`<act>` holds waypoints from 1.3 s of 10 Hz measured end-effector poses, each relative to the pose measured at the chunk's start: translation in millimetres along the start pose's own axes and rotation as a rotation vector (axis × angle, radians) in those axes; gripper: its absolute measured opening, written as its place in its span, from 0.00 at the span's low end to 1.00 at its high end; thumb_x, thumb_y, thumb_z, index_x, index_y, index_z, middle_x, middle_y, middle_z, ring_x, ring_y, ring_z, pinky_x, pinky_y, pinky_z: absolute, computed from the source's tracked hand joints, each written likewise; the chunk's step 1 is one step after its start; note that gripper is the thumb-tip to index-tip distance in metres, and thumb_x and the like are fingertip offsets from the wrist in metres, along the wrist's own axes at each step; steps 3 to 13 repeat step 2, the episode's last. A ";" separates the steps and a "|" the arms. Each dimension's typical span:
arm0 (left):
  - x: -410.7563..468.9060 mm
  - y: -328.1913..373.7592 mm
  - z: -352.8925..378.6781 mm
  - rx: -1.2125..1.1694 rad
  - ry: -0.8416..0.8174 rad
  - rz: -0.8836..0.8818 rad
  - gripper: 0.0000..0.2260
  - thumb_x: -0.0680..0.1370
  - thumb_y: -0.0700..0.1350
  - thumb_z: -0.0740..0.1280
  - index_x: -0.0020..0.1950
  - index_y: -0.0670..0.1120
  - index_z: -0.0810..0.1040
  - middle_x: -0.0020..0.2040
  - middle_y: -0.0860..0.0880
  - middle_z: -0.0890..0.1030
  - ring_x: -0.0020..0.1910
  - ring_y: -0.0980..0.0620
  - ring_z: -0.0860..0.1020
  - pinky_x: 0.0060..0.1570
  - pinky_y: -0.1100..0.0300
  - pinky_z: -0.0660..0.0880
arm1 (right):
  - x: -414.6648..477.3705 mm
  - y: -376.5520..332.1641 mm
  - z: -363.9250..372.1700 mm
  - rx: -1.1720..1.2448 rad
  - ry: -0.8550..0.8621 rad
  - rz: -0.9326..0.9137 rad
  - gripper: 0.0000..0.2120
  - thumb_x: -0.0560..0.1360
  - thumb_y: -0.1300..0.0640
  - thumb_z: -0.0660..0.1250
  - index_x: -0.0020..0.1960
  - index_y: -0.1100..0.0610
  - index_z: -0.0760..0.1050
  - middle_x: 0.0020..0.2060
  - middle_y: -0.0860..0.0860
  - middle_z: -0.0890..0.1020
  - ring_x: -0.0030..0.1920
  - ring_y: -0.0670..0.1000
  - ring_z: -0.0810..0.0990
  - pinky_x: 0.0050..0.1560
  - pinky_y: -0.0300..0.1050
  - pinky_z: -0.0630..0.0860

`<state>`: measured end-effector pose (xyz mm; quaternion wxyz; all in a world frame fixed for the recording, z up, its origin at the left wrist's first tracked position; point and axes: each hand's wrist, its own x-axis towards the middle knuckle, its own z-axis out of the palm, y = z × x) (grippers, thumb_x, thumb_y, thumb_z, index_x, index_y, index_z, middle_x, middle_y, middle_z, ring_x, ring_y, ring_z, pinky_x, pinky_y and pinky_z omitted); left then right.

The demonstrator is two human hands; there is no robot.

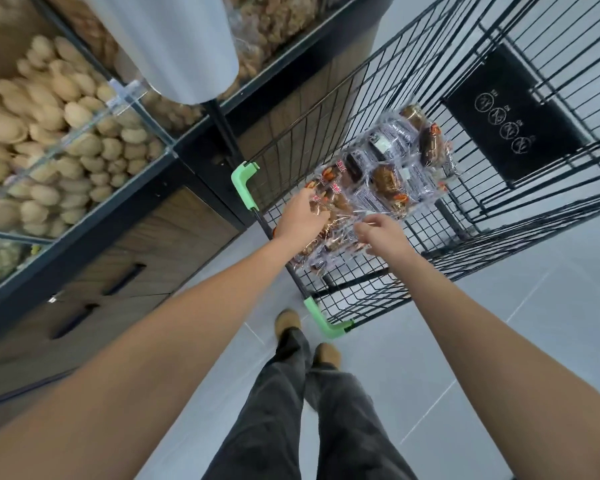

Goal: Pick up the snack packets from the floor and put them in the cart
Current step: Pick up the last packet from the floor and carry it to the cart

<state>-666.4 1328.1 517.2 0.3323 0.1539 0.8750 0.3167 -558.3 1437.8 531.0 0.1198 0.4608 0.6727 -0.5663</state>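
Soft, cool, even light is filling the aisle, casting only faint shadows on the pale floor (395, 393). Small glints are flashing off the clear snack packets (388, 174). Wide-angle distortion is bending the shelf frame (194, 143) and stretching the frame edges, while slight motion blur is softening detail throughout.

Clear plastic snack packets (388, 168) of brown pastries with dark labels lie heaped at centre frame inside a black wire cart (326, 109) with mint-green handle corners. The nearest packets overlap the cart's handle bar.
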 end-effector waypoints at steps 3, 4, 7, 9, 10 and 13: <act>-43.2 9.2 -28.1 -0.216 0.086 0.004 0.21 0.77 0.43 0.67 0.69 0.44 0.67 0.65 0.48 0.73 0.58 0.53 0.74 0.58 0.56 0.73 | -17.6 -29.2 2.1 -0.105 -0.093 -0.125 0.14 0.78 0.57 0.63 0.63 0.59 0.71 0.47 0.49 0.77 0.44 0.46 0.78 0.51 0.46 0.79; -43.2 9.2 -28.1 -0.216 0.086 0.004 0.21 0.77 0.43 0.67 0.69 0.44 0.67 0.65 0.48 0.73 0.58 0.53 0.74 0.58 0.56 0.73 | -17.6 -29.2 2.1 -0.105 -0.093 -0.125 0.14 0.78 0.57 0.63 0.63 0.59 0.71 0.47 0.49 0.77 0.44 0.46 0.78 0.51 0.46 0.79; -43.2 9.2 -28.1 -0.216 0.086 0.004 0.21 0.77 0.43 0.67 0.69 0.44 0.67 0.65 0.48 0.73 0.58 0.53 0.74 0.58 0.56 0.73 | -17.6 -29.2 2.1 -0.105 -0.093 -0.125 0.14 0.78 0.57 0.63 0.63 0.59 0.71 0.47 0.49 0.77 0.44 0.46 0.78 0.51 0.46 0.79; -43.2 9.2 -28.1 -0.216 0.086 0.004 0.21 0.77 0.43 0.67 0.69 0.44 0.67 0.65 0.48 0.73 0.58 0.53 0.74 0.58 0.56 0.73 | -17.6 -29.2 2.1 -0.105 -0.093 -0.125 0.14 0.78 0.57 0.63 0.63 0.59 0.71 0.47 0.49 0.77 0.44 0.46 0.78 0.51 0.46 0.79; -43.2 9.2 -28.1 -0.216 0.086 0.004 0.21 0.77 0.43 0.67 0.69 0.44 0.67 0.65 0.48 0.73 0.58 0.53 0.74 0.58 0.56 0.73 | -17.6 -29.2 2.1 -0.105 -0.093 -0.125 0.14 0.78 0.57 0.63 0.63 0.59 0.71 0.47 0.49 0.77 0.44 0.46 0.78 0.51 0.46 0.79; -43.2 9.2 -28.1 -0.216 0.086 0.004 0.21 0.77 0.43 0.67 0.69 0.44 0.67 0.65 0.48 0.73 0.58 0.53 0.74 0.58 0.56 0.73 | -17.6 -29.2 2.1 -0.105 -0.093 -0.125 0.14 0.78 0.57 0.63 0.63 0.59 0.71 0.47 0.49 0.77 0.44 0.46 0.78 0.51 0.46 0.79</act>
